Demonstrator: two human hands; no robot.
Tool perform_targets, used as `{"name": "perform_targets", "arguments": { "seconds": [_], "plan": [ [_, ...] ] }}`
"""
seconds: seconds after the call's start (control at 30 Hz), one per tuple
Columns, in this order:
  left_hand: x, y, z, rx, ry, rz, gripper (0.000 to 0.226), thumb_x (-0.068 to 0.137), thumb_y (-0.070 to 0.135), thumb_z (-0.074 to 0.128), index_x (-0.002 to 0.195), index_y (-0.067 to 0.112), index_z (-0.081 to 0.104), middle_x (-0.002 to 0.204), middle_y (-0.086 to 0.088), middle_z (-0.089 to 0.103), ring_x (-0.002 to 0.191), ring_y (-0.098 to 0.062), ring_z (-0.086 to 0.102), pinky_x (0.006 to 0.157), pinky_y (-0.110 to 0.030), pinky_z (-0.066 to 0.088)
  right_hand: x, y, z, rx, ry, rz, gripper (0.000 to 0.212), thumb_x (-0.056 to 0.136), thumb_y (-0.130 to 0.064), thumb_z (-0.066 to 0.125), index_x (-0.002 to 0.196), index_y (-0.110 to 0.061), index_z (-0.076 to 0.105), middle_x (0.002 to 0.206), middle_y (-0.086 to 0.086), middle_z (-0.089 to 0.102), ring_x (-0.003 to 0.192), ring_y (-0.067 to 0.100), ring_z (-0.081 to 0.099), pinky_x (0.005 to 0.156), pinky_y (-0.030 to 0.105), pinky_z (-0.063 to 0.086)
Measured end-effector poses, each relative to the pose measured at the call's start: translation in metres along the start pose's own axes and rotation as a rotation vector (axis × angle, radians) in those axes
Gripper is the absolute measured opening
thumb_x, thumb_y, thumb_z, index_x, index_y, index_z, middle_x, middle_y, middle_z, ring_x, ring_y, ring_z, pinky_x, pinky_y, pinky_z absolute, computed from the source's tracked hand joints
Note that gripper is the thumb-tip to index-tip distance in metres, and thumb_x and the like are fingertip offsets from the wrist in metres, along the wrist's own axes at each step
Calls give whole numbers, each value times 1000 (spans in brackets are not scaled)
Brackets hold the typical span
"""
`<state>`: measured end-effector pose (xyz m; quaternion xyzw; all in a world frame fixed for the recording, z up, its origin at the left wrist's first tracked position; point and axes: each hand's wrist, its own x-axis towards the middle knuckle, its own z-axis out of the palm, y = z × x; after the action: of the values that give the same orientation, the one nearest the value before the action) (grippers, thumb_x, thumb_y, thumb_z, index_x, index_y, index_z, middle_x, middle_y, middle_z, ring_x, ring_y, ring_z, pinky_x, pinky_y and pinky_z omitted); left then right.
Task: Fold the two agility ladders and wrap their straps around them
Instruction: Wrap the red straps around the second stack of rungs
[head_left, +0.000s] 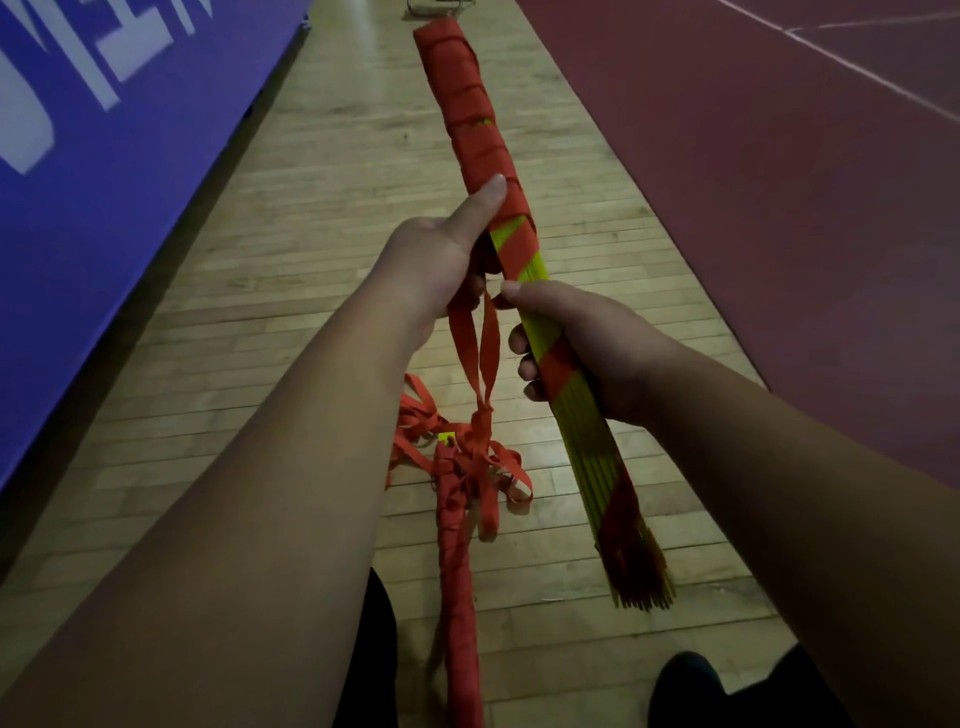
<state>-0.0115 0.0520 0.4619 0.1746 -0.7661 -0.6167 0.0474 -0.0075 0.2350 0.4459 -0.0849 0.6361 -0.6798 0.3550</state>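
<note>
**Both hands grip a half-wrapped ladder**

The left hand (441, 260) holds the long bundle of yellow plastic rungs (602, 467) near centre. Its thumb lies straight along the red-orange fabric strap (467, 104) wound towards 12 o'clock. Its fingers are closed around the bundle and mostly hidden behind it. Towards 4 o'clock, the right hand (582, 343) has its fingers curled round the bare rungs.

A loose strap loop (470, 353) hangs between the hands. I cannot tell whether the right thumb pinches it.

At 6 o'clock the second, strap-wrapped ladder (457, 597) lies on the pale wooden plank floor (311, 208), cut off by the frame edge. A blue padded wall (104, 156) stands at 9 o'clock and a dark red court surface (779, 208) lies at 2 o'clock. The light is dim.
</note>
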Motion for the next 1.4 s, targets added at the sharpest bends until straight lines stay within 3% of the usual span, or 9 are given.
{"name": "perform_targets", "arguments": {
  "seconds": [0.13, 0.27, 0.4, 0.53, 0.67, 0.83, 1.0, 1.17, 1.4],
  "plan": [
    [0, 2, -2, 152, 2, -28, 68, 98, 79, 60, 92, 14, 79, 65, 5, 70, 55, -12, 58, 64, -34, 56, 5, 8, 2, -170, 200, -32, 35, 98, -45, 76, 119, -18, 68, 91, 11, 72, 68, 22, 71, 60, 37, 56],
    [0, -2, 1, 183, -52, -93, 55, 110, 64, 54, 101, 14, 76, 70, 2, 73, 51, -10, 58, 62, -33, 56, 11, 21, 6, -380, 393, -73, 25, 97, -44, 77, 109, -25, 66, 90, 8, 77, 62, 18, 75, 54, 32, 59],
    [-1, -4, 14, 217, -65, -163, 56, 118, 50, 41, 101, 7, 73, 72, -4, 74, 47, -13, 62, 59, -31, 55, 19, 34, 1, -668, 539, -100, 33, 93, -46, 79, 110, -26, 60, 90, 1, 74, 70, 20, 77, 58, 37, 62],
    [1, -8, 19, 166, 27, -185, 53, 119, 44, 40, 100, 7, 72, 72, -6, 73, 49, -15, 61, 54, -27, 54, 20, 32, 4, -703, 493, -67, 39, 95, -49, 77, 114, -22, 56, 91, 1, 72, 74, 19, 77, 54, 29, 54],
    [5, -11, 15, 173, 86, -137, 54, 116, 48, 47, 101, 7, 78, 71, -3, 76, 50, -12, 64, 53, -26, 57, 23, 28, 12, -668, 445, -82, 34, 102, -42, 67, 124, -20, 54, 97, 4, 73, 76, 20, 76, 65, 37, 62],
    [5, -12, 8, 325, -13, -61, 61, 111, 61, 52, 96, 10, 82, 82, -5, 82, 68, -18, 75, 78, -40, 68, 25, 33, 10, -703, 458, -122, 40, 99, -50, 73, 119, -23, 53, 97, 4, 73, 82, 23, 76, 78, 47, 65],
    [2, -11, 9, 437, -12, -53, 63, 113, 60, 47, 95, 10, 81, 75, -4, 81, 76, -23, 81, 89, -44, 67, 21, 30, 9, -768, 494, -122, 44, 94, -51, 80, 114, -23, 52, 96, -1, 67, 83, 16, 69, 66, 34, 55],
    [-4, -6, 19, 513, 96, -36, 57, 113, 60, 47, 104, 15, 80, 73, -1, 80, 74, -15, 78, 66, -32, 52, 20, 32, 10, -757, 508, -151, 49, 90, -54, 82, 114, -23, 52, 96, -2, 68, 82, 15, 70, 70, 39, 62],
    [-10, -3, 19, 483, 74, -19, 71, 93, 83, 61, 92, 14, 77, 76, -1, 79, 72, -17, 77, 77, -35, 61, 23, 33, 10, -901, 510, -160, 53, 89, -50, 85, 114, -25, 45, 95, -3, 67, 82, 20, 72, 75, 49, 65]
  ]
}}
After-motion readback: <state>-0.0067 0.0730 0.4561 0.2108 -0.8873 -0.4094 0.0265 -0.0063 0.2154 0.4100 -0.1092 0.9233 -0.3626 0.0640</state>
